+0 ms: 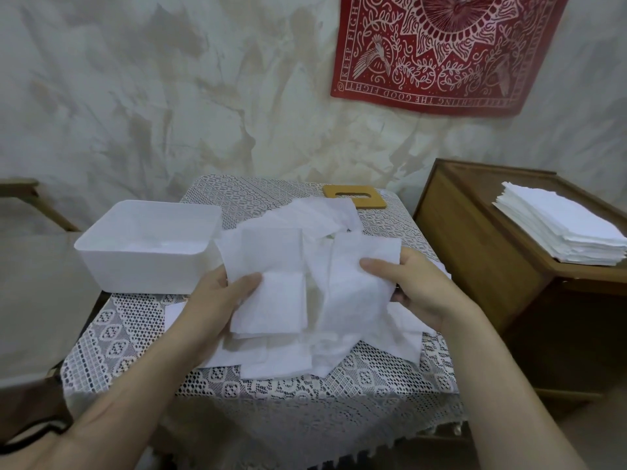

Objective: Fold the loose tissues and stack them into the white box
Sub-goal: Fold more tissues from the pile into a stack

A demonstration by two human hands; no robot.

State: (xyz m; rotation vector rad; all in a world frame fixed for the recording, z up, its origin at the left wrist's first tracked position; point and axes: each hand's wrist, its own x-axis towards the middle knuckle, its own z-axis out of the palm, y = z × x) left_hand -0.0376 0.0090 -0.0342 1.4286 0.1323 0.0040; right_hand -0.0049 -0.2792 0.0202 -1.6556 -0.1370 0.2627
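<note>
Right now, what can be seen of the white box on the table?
The white box is a rectangular, lidless tub with rounded corners that looks like matte plastic. It stands upright at the left rear of the lace-covered table, just left of the loose tissues. Its pale inside is too washed out to tell whether any tissue lies in it.

I am seeing soft, even, rather dim light around the box [146, 245], with only faint shadows forming. Right of the box, the tissues [271, 300] are washing out to near-flat white. Far right of it, the cabinet [475, 252] is bowing with lens distortion, and everything is looking slightly soft.
</note>
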